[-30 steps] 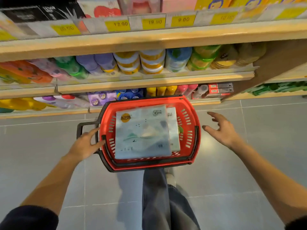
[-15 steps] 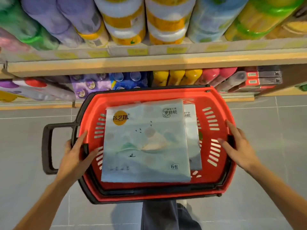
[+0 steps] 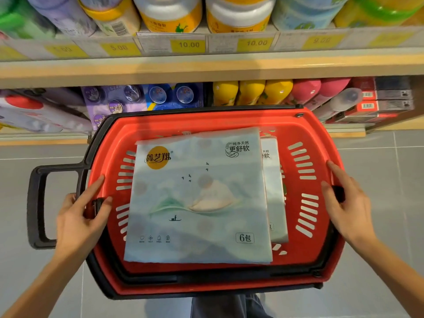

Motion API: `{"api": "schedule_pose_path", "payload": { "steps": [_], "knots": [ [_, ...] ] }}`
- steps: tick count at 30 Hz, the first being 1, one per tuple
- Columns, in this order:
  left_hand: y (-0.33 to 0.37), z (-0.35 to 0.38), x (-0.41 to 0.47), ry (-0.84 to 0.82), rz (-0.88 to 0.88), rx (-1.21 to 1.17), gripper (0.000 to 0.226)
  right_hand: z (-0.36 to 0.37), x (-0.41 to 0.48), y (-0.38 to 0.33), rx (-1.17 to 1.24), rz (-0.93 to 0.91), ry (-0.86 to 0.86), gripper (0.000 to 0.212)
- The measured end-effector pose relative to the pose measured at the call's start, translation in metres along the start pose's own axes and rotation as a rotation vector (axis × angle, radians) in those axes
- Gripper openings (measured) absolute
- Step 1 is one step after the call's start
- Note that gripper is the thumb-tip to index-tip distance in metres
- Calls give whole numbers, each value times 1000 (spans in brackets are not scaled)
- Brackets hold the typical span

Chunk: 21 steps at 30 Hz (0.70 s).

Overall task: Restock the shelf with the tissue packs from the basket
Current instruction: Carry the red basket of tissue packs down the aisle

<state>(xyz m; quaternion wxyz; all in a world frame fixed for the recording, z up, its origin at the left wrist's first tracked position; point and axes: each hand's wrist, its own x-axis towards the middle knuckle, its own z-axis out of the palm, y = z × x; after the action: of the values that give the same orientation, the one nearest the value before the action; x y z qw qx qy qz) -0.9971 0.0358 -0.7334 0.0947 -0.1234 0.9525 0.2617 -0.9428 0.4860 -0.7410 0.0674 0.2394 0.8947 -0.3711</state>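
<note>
A red shopping basket (image 3: 312, 134) with black trim fills the middle of the view, close below me. A pale blue-green tissue pack (image 3: 199, 198) with a yellow round logo lies flat on top inside it. A second tissue pack (image 3: 276, 193) peeks out from under its right edge. My left hand (image 3: 80, 216) grips the basket's left rim, fingers curled over the edge. My right hand (image 3: 346, 203) holds the right rim in the same way. Neither hand touches a tissue pack.
A black handle (image 3: 37, 203) sticks out from the basket's left side. Behind the basket a low shelf (image 3: 206, 67) carries price tags, with round tubs above and bottles and boxes below. Grey tiled floor (image 3: 390, 226) lies on both sides.
I have come closer and lower to the basket. Both hands moved in from the sides, and each now grips a side rim.
</note>
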Motion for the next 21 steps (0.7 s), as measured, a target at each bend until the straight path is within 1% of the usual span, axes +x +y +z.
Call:
{"api": "schedule_pose_path", "payload": {
  "steps": [5,10,16,19,21],
  "knots": [
    [-1,-9,-1,1,-17,4,60,-9,5,-11,-68,21,10,42],
    [17,-43,-8,24,-5,-3,60,-36,-4,-39,-67,-13,-5,41],
    [62,-127,-35,55,-66,-19,48,-96,-22,-104,-67,-64,6,42],
    [88,-179,-58,93,-44,-39,48,-136,-40,-139,-51,-112,30,41],
    [105,-219,-77,124,-35,-38,48,-166,-56,-168,-18,-160,36,45]
  ]
}}
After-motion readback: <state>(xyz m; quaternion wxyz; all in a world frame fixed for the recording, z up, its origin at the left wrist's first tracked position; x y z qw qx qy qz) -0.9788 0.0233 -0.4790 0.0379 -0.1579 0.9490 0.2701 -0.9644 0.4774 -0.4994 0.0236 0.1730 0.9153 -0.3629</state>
